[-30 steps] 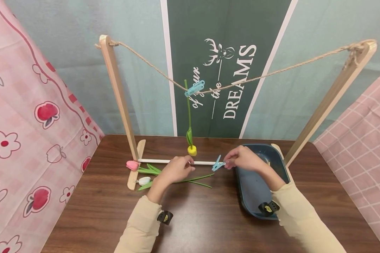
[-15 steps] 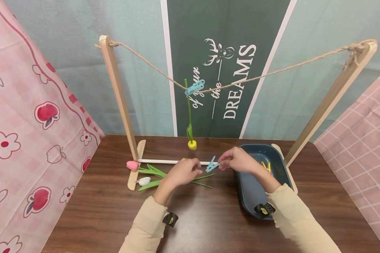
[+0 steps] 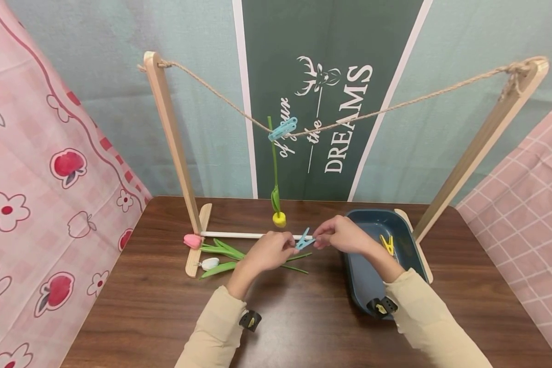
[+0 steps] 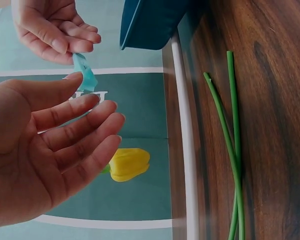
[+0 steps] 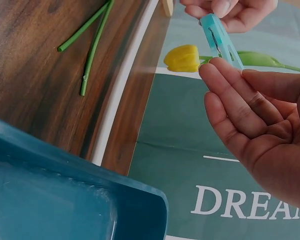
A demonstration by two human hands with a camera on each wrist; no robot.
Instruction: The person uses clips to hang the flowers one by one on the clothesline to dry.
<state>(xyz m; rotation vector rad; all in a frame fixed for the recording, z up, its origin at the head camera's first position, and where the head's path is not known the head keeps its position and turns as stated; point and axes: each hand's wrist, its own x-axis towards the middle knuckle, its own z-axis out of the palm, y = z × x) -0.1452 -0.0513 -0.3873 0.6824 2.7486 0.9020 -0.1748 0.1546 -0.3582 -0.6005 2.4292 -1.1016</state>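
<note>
Blue plastic clothes peg (image 5: 222, 40), one: held in the air over the tabletop (image 3: 133, 306), nearer the far edge than the near, left of the tray. Right hand (image 3: 342, 235): thumb and forefinger clamped on one end of this peg, remaining fingers loosely extended. Left hand (image 3: 269, 250): thumb and forefinger at the opposite end; whether those fingers were clamped on it or merely touching could not be told.

Latest change: over the last second the right hand carried the peg leftward, and the gap to the left hand closed. Meaning for the work, by judgement: the peg had come within grasp of both hands, so a handover or a change of grip seemed in progress.

Tulips, three. Yellow tulip (image 3: 279, 220): head down, hung by its stem from a second blue peg (image 3: 282, 129) on the sagging rope (image 3: 512, 79). Pink tulip (image 3: 192, 240) and white tulip (image 3: 210, 263): lying toward the left edge, heads by the foot of the left post (image 3: 172, 143), stems crossed and running rightward.

White rod (image 3: 230, 235), one: low, parallel to the far edge. Tray (image 3: 363, 271), dark blue, one: toward the right edge, beside the right post (image 3: 480, 148); yellow peg (image 3: 388, 245) inside, in full view, formerly hidden by the forearm.
</note>
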